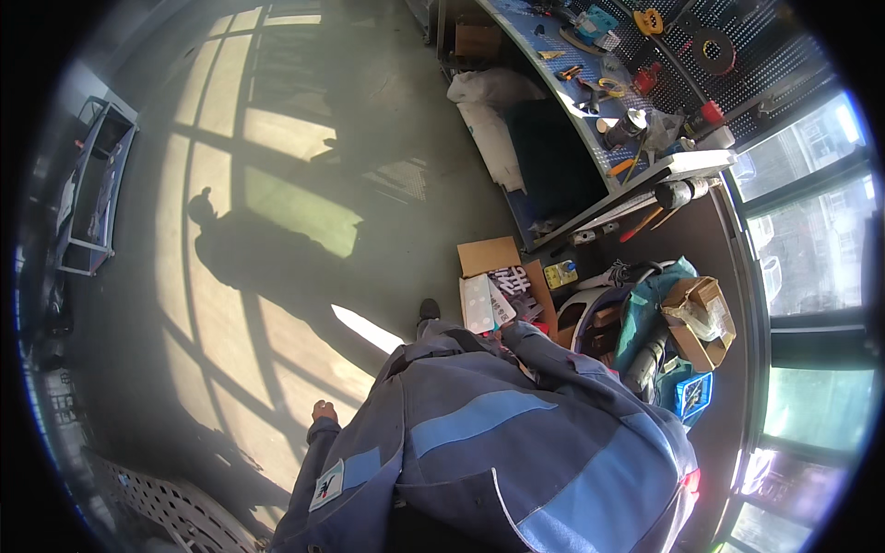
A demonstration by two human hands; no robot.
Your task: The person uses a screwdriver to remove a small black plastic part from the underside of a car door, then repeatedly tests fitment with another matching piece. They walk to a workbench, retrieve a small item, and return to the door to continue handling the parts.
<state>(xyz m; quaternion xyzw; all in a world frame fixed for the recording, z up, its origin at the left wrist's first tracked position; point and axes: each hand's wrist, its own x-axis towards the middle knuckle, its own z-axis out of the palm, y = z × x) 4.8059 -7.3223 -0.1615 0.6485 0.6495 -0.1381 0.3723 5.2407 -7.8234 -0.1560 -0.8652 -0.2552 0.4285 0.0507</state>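
Note:
My left hand point(324, 411) hangs low at my left side, above the sunlit floor, its fingers curled with nothing seen in them. My right arm reaches forward to an open cardboard box point(487, 255). Only a sliver of my right hand point(510, 326) shows past the sleeve, and its fingers are hidden. That hand is at the lower end of a white card point(499, 302) with dark print, and whether it grips the card is unclear. Beside the card stands a white dotted panel point(477, 306). White and dark cut-out pieces point(514, 281) fill the box.
Right of the box lie a yellow box point(560, 274), a smaller open carton point(698, 323) and a blue basket point(693, 396). A workbench point(590, 124) with tools and a spray can point(627, 127) stands ahead right. A metal rack point(96, 189) stands far left, a perforated white panel point(171, 498) at lower left.

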